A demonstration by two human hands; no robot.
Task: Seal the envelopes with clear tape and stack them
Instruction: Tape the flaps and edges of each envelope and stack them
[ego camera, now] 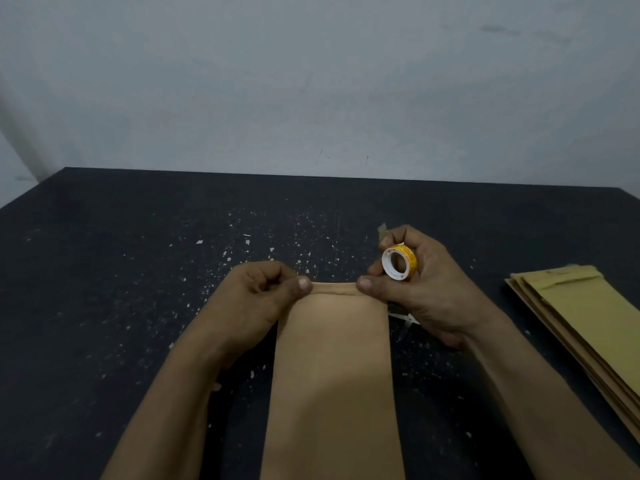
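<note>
Envelope: a brown envelope (332,368) lies flat on the table (138,271), its long side running toward the person and its near end cut off by the bottom of the view. What is inside cannot be told.
Flap: a narrow folded flap (334,288) forms the far end, between the two thumbs.
Left hand: the left hand (263,296) has its fingers curled and pinches the flap's left corner under the thumb tip.
Right hand: the right hand (426,292) grips the tape roll (398,263) in its fingers, and its thumb tip presses the flap's right corner.
Tape roll: yellow with a white core, held off the table just beyond the envelope's far right corner.
Stack: a stack of envelopes (585,327) lies well apart at the right, running out of view.
Under the right hand: a thin white piece (406,319), mostly hidden.
Edges: the table's far edge meets a grey wall (311,81). Dark speckled surface shows beyond the flap and to the left.
</note>
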